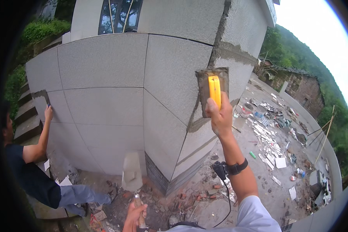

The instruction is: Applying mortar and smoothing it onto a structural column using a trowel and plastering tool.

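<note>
High in front of me, my right hand point(221, 116) is closed round the yellow handle of a plastering float point(202, 87). The float's mortar-smeared plate lies against the corner of the grey tiled wall point(174, 69). Wet mortar point(199, 124) runs along the joint below it, and another band point(236, 53) crosses the corner higher up. Low down, my left hand point(134, 215) grips the wooden handle of a trowel point(132, 172). Its pale grey blade points up and away from me, with what looks like mortar on it. A strap with a small black device point(236, 168) circles my right forearm.
At the left, another person point(34, 178) reaches up to the wall, a hand point(48, 113) on a tool at a mortar patch point(40, 94). Broken bricks point(193, 201) litter the ground by the wall's foot. Rubble and white scraps point(266, 139) cover the right side, before a low parapet point(332, 154).
</note>
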`<action>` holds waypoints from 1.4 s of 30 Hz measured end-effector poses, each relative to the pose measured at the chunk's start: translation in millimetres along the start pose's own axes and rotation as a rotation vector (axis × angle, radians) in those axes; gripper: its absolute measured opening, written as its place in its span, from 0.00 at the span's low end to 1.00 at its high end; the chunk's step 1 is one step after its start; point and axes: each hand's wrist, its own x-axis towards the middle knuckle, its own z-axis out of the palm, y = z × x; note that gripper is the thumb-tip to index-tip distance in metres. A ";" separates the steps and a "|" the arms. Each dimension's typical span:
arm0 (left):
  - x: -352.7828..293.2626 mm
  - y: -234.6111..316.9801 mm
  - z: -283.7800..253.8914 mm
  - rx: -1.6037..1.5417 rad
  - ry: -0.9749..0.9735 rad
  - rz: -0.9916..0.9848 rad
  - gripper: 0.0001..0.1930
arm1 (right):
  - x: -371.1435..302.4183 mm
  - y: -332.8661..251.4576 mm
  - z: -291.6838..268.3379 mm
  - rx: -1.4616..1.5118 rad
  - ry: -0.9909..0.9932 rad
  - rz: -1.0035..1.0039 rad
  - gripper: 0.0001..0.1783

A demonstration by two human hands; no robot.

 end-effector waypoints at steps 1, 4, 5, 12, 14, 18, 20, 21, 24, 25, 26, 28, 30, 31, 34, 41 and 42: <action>0.2 -2.5 -1.4 0.010 0.020 -0.015 0.12 | 11.6 -3.1 9.3 -0.164 -0.036 -0.014 0.16; 1.5 -7.6 -4.6 0.027 0.005 -0.022 0.13 | 26.7 -14.5 40.4 -0.170 -0.237 0.144 0.17; 3.2 -9.7 -3.0 0.031 -0.008 -0.028 0.13 | 27.0 -9.2 45.0 -0.210 -0.279 0.062 0.18; -32.3 6.3 10.0 0.099 0.031 -0.020 0.10 | 66.1 -51.5 -0.2 -0.489 -0.098 -0.132 0.20; -36.1 9.8 15.8 0.184 0.075 -0.046 0.08 | 78.0 -52.1 1.4 -0.535 -0.090 -0.081 0.20; -25.6 -4.4 -3.6 0.114 0.061 -0.053 0.09 | 69.9 -34.9 56.0 -0.411 -0.539 -0.030 0.23; -17.7 -5.6 -7.4 0.088 0.061 -0.035 0.09 | 49.7 -39.7 54.3 -0.401 -0.528 -0.049 0.23; -19.6 -4.0 -1.9 0.081 0.042 -0.006 0.08 | 39.5 -40.2 38.6 -0.407 -0.379 -0.119 0.21; -27.3 2.3 2.3 0.047 0.014 0.017 0.08 | 24.9 -35.9 -0.4 -0.286 -0.120 -0.124 0.18; -28.3 4.4 3.2 0.024 0.000 0.010 0.08 | 24.6 -29.4 -7.3 -0.165 -0.008 -0.054 0.17; -30.1 5.5 5.4 0.021 0.002 0.015 0.08 | 25.9 -20.5 -9.1 -0.161 -0.010 -0.059 0.17; -29.9 12.2 8.2 -0.005 0.023 0.036 0.08 | 32.1 0.7 -12.1 -0.283 0.006 -0.198 0.17; -32.0 15.8 8.3 0.019 0.025 0.027 0.08 | 46.1 13.4 -17.7 -0.254 0.042 -0.162 0.17; -30.5 16.6 8.7 0.040 0.028 0.011 0.08 | 53.2 16.1 -21.4 -0.227 0.072 -0.120 0.18; -27.9 15.5 11.1 0.040 0.051 0.003 0.08 | 66.0 19.9 -33.8 -0.230 0.129 -0.140 0.18; -31.5 18.5 22.7 0.054 0.096 0.069 0.07 | 108.7 -17.2 -42.9 0.043 0.159 -0.118 0.20; -29.6 16.4 22.2 0.029 0.101 0.044 0.07 | 120.5 -25.7 -35.4 -0.042 0.156 -0.208 0.20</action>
